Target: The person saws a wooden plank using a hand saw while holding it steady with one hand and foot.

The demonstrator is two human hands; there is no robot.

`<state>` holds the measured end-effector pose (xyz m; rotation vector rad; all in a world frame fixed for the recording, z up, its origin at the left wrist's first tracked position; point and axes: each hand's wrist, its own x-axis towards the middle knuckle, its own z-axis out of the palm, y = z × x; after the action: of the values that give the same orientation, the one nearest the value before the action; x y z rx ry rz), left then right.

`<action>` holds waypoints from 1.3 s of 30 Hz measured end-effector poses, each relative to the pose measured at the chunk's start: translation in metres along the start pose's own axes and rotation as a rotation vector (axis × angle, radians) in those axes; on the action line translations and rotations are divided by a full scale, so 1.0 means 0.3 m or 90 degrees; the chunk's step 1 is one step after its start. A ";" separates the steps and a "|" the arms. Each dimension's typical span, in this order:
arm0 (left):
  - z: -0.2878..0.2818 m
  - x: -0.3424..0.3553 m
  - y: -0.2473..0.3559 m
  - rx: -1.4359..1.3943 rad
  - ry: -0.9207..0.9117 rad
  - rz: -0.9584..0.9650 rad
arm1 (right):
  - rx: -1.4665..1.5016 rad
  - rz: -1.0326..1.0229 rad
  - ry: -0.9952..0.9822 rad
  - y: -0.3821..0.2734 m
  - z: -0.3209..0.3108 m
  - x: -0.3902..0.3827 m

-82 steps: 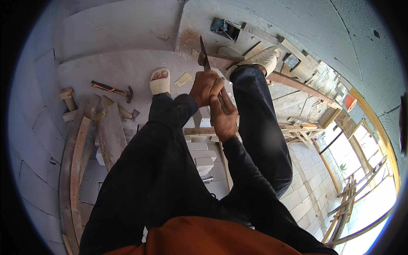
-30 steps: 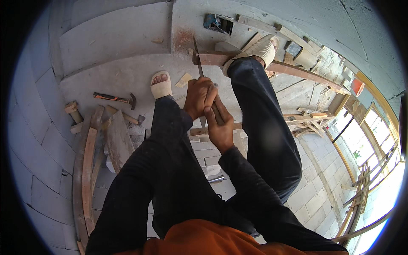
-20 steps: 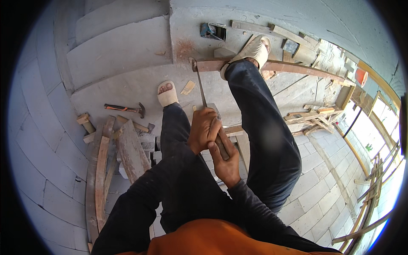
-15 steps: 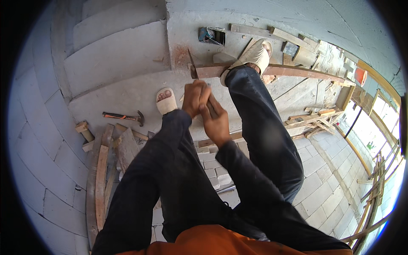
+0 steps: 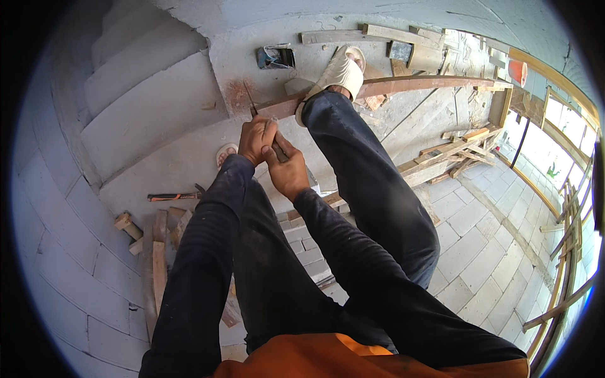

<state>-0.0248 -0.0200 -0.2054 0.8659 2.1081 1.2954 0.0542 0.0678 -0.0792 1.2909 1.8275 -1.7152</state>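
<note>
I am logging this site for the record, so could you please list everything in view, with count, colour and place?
handsaw: one, thin dark blade, held in both hands, blade on the plank's near end
curved plank: one, reddish brown, across the concrete step, under the right foot
hammer: one, dark, red on its handle, on the step at left
wood offcuts: several, pale brown, lower left
timber pile: several pieces, tan, on the paved floor at right
bucket: one, orange, upper right
shoes: two, white, right one on the plank
left hand: on the saw handle
right hand: on the saw handle
</note>
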 end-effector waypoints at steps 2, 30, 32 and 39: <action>0.019 0.074 -0.075 0.031 -0.105 -0.065 | 0.069 -0.047 -0.044 0.047 -0.032 0.129; -0.027 -0.173 0.446 -0.333 -0.073 -0.119 | -0.051 -0.044 0.005 -0.136 -0.169 -0.392; -0.012 -0.049 0.122 -0.061 -0.141 -0.017 | -0.069 -0.078 -0.016 -0.017 -0.060 -0.101; 0.020 -0.159 0.335 -0.057 -0.004 0.071 | -0.110 -0.035 -0.037 -0.072 -0.150 -0.341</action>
<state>0.0363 -0.0178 -0.1123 0.9589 2.0053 1.4292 0.1080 0.0723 0.0212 1.1197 1.9465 -1.5645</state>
